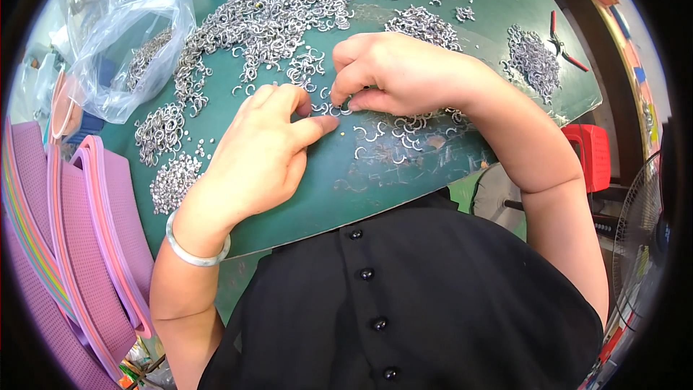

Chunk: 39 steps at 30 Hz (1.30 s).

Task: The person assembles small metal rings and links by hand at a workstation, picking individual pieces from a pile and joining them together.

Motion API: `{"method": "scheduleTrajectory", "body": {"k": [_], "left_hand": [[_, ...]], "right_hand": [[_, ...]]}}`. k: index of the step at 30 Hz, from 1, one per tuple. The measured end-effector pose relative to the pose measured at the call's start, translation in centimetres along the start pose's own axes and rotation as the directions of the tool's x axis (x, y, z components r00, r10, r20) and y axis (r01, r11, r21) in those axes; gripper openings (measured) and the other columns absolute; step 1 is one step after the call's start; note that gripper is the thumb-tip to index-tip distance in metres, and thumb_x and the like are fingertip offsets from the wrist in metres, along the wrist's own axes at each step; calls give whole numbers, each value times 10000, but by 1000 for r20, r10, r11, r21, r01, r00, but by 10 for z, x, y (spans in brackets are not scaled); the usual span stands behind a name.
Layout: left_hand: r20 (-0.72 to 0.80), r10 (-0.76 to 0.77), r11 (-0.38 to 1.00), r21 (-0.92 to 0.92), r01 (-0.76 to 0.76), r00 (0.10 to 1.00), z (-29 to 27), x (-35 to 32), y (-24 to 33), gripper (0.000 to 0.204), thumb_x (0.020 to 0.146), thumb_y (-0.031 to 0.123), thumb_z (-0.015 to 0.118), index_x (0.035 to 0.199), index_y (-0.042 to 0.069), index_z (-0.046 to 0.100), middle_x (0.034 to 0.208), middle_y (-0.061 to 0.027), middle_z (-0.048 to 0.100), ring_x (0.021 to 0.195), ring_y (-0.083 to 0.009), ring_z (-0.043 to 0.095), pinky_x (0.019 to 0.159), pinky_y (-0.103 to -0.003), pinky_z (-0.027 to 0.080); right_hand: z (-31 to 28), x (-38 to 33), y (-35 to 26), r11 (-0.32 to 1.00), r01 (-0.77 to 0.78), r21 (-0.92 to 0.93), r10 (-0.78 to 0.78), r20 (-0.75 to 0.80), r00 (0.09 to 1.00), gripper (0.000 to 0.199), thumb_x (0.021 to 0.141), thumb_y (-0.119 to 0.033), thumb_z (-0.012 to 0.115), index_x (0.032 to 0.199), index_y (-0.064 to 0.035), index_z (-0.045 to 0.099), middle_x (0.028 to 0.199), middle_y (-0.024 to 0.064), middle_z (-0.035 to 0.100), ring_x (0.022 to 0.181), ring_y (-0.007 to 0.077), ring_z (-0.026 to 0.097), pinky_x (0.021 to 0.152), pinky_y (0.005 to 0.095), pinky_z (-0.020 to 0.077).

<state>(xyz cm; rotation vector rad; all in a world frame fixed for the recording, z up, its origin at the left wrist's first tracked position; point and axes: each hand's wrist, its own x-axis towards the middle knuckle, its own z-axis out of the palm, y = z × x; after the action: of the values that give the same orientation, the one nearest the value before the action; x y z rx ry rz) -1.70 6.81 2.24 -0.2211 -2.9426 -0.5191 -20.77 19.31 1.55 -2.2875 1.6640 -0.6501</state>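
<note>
Honestly, the little silver C-shaped pieces (334,110) by the fingertips look light and stiff, probably metal, so not much force should be needed. They're scattered on the green table (339,180) between both hands, with a bigger heap (289,7) spread out beyond. Smooth curves like that might be a bit slippery, and open ends could get snagged, so they're probably best pinched across the outer curve. Fingers are curled in close on the right hand (386,74), less so on the left hand (260,144); whether anything's actually gripped can't be told.
</note>
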Motion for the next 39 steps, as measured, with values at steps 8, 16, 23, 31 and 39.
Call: {"method": "scheduleTrajectory", "body": {"k": [8, 16, 23, 31, 39], "left_hand": [[-65, -45, 996, -78, 40, 997, 2, 0, 1, 413, 652, -83, 493, 1018, 50, 632, 943, -126, 509, 885, -282, 487, 814, -348, 401], [-44, -1, 1000, -15, 0, 999, 4, 4, 1, 411, 633, -96, 478, 980, 49, 642, 985, -124, 510, 935, -288, 483, 845, -345, 396], [-56, -24, 993, -115, 17, 998, 3, 3, 2, 382, 632, -98, 475, 940, 44, 650, 999, -125, 512, 941, -284, 483, 847, -343, 394], [-88, 23, 998, -60, -29, 996, 6, 0, 0, 384, 642, -102, 468, 958, 27, 643, 1013, -138, 509, 955, -291, 478, 855, -340, 396], [-161, -26, 996, -90, 12, 987, 7, -1, -1, 339, 653, -99, 477, 934, 8, 634, 951, -110, 534, 901, -275, 493, 812, -338, 400]], "right_hand": [[-15, -8, -2, 997, -67, -42, 70, 66, 995, 102, 719, -73, 631, 817, -44, 634, 730, 77, 534, 786, 272, 553, 652, 369, 454], [-16, -19, -13, 986, -96, -133, 117, 161, 980, 216, 730, -89, 610, 937, -71, 666, 835, 104, 587, 849, 294, 585, 735, 386, 476], [-9, -19, -7, 998, -61, -27, 59, -41, 997, 122, 726, -66, 602, 843, -35, 613, 781, 111, 575, 776, 302, 575, 684, 386, 466], [1, -10, -10, 970, -241, 10, 241, -96, 966, 76, 733, -68, 600, 790, -36, 562, 706, 133, 587, 704, 334, 583, 629, 409, 454], [-5, -17, -3, 989, -141, -38, 131, -196, 972, 76, 759, -43, 609, 826, -16, 586, 753, 104, 575, 713, 297, 577, 626, 357, 462]]}}
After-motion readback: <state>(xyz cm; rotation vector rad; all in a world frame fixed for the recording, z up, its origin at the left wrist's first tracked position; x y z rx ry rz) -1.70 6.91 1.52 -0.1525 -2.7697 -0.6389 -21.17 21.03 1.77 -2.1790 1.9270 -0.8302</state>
